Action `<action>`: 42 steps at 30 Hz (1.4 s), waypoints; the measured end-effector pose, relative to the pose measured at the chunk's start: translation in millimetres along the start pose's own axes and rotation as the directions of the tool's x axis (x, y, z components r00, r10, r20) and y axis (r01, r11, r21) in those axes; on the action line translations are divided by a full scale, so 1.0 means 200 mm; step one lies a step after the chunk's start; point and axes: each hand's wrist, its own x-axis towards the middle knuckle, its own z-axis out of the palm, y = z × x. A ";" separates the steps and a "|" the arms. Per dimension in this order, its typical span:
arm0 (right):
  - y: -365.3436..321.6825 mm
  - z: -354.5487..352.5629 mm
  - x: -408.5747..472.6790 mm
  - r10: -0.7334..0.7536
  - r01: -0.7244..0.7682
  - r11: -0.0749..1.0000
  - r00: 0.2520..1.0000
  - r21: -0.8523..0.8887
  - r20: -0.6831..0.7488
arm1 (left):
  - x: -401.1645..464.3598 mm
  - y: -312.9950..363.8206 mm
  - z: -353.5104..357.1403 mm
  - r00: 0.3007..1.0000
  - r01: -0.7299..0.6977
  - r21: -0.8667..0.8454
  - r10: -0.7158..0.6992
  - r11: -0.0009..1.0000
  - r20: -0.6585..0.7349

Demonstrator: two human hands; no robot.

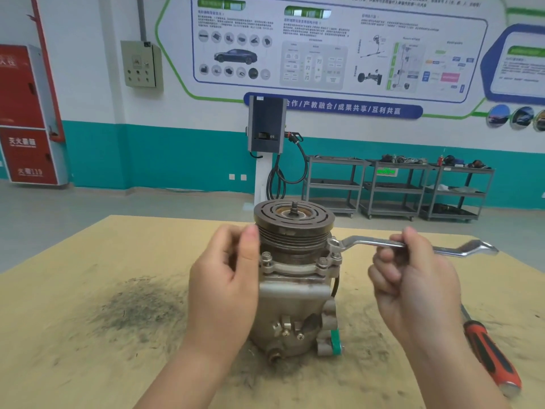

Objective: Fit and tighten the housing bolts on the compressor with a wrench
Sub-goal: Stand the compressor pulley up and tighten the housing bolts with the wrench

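Our right hand [413, 278] pinches the wrench [413, 246] on the compressor [295, 278] bolt [334, 255]; left hand [227, 278] loosely curled beside the pulley — a slip could round it

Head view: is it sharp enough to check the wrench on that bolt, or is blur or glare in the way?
Head view: the wrench ring end sits sharply on the right-side bolt of the compressor; mild glare along its shank, nothing hidden. The right hand gripping it and the left hand are slightly motion-blurred. Wide-angle bending at the edges; the wall poster is soft.
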 end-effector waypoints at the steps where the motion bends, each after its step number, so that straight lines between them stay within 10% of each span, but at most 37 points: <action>1: 0.00 -0.02 0.02 0.003 -0.003 1.000 1.000 -0.010 -0.022 | 0.01 -0.03 0.00 0.998 0.037 -0.018 -0.038 0.999 -0.051; 4: 0.03 -0.03 0.05 0.056 -0.056 0.996 0.998 -0.068 -0.014 | 0.03 -0.09 0.00 0.985 0.166 -0.040 -0.168 0.985 -0.036; 10: 0.06 -0.04 0.08 -0.015 0.017 0.984 1.000 -0.180 0.015 | 0.01 -0.16 -0.02 0.825 0.324 0.105 -0.335 0.940 0.455; 15: 0.10 -0.04 0.06 -0.265 0.264 0.920 0.963 -0.289 0.035 | 0.01 -0.19 -0.01 0.818 0.346 0.118 -0.361 0.931 0.448; 19: 0.21 -0.07 -0.08 -0.640 0.684 0.677 0.730 -0.272 0.241 | 0.00 -0.20 -0.01 0.817 0.357 0.086 -0.356 0.930 0.455; 26: 0.23 -0.05 -0.13 -0.689 0.903 0.147 0.386 -0.404 0.613 | -0.02 -0.22 0.01 0.836 0.352 0.037 -0.331 0.935 0.438; 30: 0.12 -0.06 -0.08 -0.662 0.672 0.598 0.721 -0.437 0.203 | -0.01 -0.21 0.00 0.831 0.348 0.067 -0.341 0.935 0.440; 33: 0.07 -0.07 -0.01 -0.307 0.294 0.942 0.950 -0.161 -0.060 | -0.01 -0.21 0.00 0.832 0.341 0.070 -0.336 0.937 0.442; 37: 0.10 -0.07 0.04 0.004 -0.004 1.000 1.000 0.014 0.012 | -0.01 -0.22 0.00 0.832 0.341 0.067 -0.334 0.938 0.442; 42: 0.09 -0.07 0.05 -0.096 0.103 0.993 0.988 -0.056 0.125 | -0.01 -0.21 0.00 0.834 0.333 0.070 -0.329 0.940 0.444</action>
